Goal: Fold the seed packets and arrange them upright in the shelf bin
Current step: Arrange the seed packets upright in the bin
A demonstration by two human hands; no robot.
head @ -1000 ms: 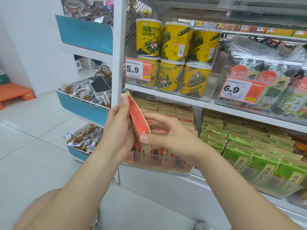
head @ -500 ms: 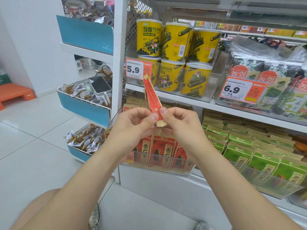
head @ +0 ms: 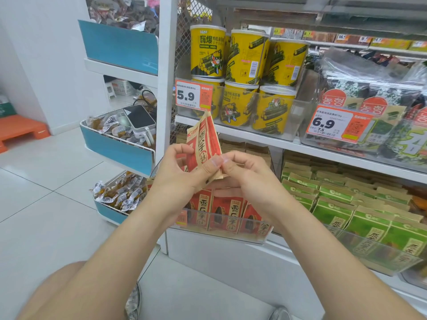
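A red and tan seed packet stands tilted in front of the shelf, its printed face turned toward me. My left hand pinches its lower part, thumb across the bottom edge. My right hand pinches the tan bottom corner from the right. Below my hands a clear shelf bin holds a row of red seed packets standing upright, partly hidden by my wrists.
Green packets fill the bin to the right. Yellow canisters and price tags sit on the shelf above. A blue side rack with small snacks and a power bank stands at left. White tiled floor lies below.
The packet has turned from edge-on to face-on and now leans right of the 5.9 tag. Both hands have shifted to pinch its bottom edge close together.
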